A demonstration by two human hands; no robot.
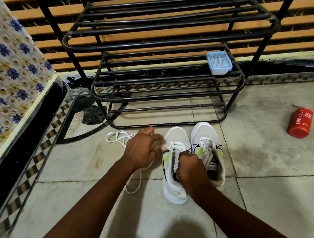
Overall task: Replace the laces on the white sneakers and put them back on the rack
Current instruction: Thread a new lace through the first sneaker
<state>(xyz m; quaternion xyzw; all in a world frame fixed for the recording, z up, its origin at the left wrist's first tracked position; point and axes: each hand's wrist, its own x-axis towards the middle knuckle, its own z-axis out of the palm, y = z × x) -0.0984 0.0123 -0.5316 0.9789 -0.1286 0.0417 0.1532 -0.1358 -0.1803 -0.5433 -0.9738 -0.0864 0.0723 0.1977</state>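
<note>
Both white sneakers stand on the floor (77,162), toes just in front of the rack (165,41). My left hand (142,148) pinches the lace (175,145) at the upper eyelets of the left sneaker (174,134). My right hand (191,167) is curled round the same lace over the shoe's opening. The right sneaker (206,132) touches it, side by side. A loose lace (116,137) trails on the floor beyond my left hand. A blue box (219,63) sits at the right end of a rack shelf, and a red can (301,123) lies on the floor, well apart to the right.
</note>
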